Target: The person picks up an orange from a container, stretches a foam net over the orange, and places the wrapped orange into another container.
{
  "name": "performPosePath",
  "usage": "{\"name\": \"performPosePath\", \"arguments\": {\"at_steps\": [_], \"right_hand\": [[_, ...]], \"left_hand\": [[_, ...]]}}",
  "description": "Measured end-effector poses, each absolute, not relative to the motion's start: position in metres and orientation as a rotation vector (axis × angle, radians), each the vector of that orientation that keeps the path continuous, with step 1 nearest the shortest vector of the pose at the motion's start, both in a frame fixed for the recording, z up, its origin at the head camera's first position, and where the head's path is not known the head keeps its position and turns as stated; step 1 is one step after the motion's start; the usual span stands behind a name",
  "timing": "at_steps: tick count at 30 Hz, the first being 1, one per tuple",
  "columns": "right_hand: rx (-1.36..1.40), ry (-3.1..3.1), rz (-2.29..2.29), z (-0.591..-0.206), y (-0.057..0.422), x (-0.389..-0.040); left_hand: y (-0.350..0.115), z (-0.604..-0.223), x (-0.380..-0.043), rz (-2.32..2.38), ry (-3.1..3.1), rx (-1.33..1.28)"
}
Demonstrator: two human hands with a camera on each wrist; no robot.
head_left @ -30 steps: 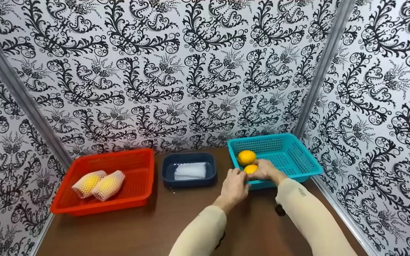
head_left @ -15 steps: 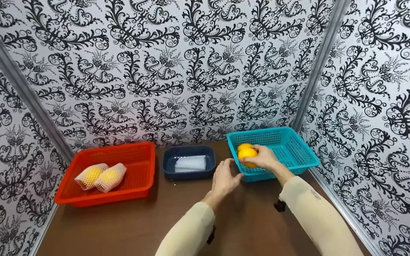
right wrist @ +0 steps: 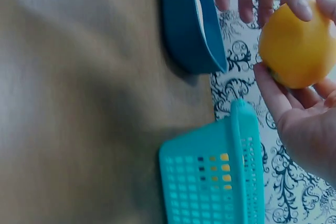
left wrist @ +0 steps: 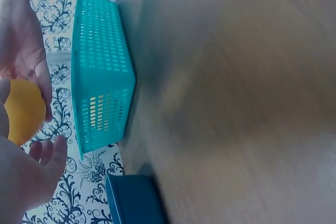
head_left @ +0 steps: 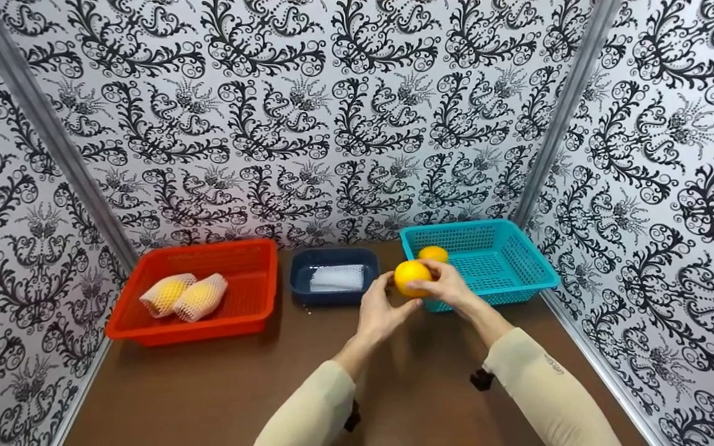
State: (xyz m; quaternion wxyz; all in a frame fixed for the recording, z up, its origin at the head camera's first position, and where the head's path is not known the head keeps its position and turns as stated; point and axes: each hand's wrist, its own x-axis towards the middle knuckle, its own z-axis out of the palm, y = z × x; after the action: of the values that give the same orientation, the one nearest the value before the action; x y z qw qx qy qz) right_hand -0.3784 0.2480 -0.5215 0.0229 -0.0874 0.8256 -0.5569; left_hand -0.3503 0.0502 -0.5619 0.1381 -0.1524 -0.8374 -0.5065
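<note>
Above the near left corner of the turquoise basket (head_left: 493,291), my right hand (head_left: 453,288) grips an orange (head_left: 411,277) between thumb and fingers. In the right wrist view its fingers reach under the fruit, and the orange (right wrist: 296,48) is off the table. My left hand (head_left: 374,316) is at the fruit's left side, fingers spread and mostly straight; its thumb overlaps the orange in the right wrist view. A second orange (head_left: 433,253) lies in the turquoise basket, at its left end.
A navy tray (head_left: 300,294) holding white foam net sleeves (head_left: 336,278) stands at the back middle. Farther left is a red basket (head_left: 251,310) with two yellow fruits in foam nets (head_left: 201,298). Patterned walls (head_left: 357,124) close off the back and sides of the brown table (head_left: 220,384).
My right hand has lifted the orange out of the turquoise basket and carried it left toward my left hand. The left hand has come away from the basket's rim, its fingers spreading beside the orange.
</note>
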Motion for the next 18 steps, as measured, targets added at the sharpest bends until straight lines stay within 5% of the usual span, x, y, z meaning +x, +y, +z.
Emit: {"name": "performPosePath", "arguments": {"at_steps": [18], "right_hand": [[-0.457, 2.224, -1.873, -0.562, 0.210, -0.356]], "left_hand": [[0.004, -0.584, -0.329, -1.631, -2.304, -0.488]]}}
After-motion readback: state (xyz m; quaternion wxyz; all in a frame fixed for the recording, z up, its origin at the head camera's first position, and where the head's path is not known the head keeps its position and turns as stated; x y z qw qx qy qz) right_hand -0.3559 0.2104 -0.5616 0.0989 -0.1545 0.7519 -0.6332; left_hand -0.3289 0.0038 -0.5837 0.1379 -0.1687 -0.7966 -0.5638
